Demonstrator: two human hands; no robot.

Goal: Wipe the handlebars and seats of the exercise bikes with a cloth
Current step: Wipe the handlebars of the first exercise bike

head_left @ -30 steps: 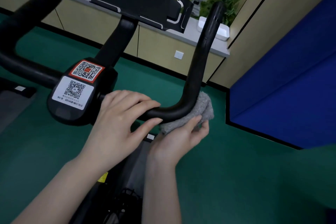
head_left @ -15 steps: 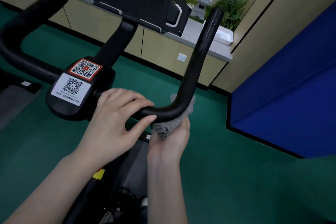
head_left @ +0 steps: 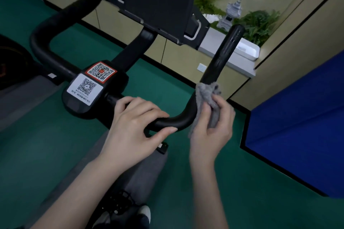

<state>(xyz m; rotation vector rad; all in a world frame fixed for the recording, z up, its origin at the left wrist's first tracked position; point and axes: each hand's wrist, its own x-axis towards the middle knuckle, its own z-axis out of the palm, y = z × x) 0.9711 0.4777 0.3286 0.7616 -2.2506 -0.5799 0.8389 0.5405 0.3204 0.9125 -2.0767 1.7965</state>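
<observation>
A black exercise-bike handlebar (head_left: 221, 55) curves up on the right and loops round on the left. My right hand (head_left: 212, 126) presses a grey cloth (head_left: 206, 96) around the lower part of the right upright, just above the bend. My left hand (head_left: 134, 124) grips the horizontal bar next to the centre block (head_left: 93, 87), which carries two QR stickers. The seat is out of view.
A black tablet holder (head_left: 162, 0) rises above the stem. Beyond stand beige cabinets with a grey ledge (head_left: 219, 46), plants and a small stone pagoda. A blue panel (head_left: 297, 126) stands at the right on green floor. Part of another machine (head_left: 11, 65) shows at far left.
My right hand and the cloth slid from under the bend up onto the right upright. My left hand kept its grip. The view tilted and pulled back slightly.
</observation>
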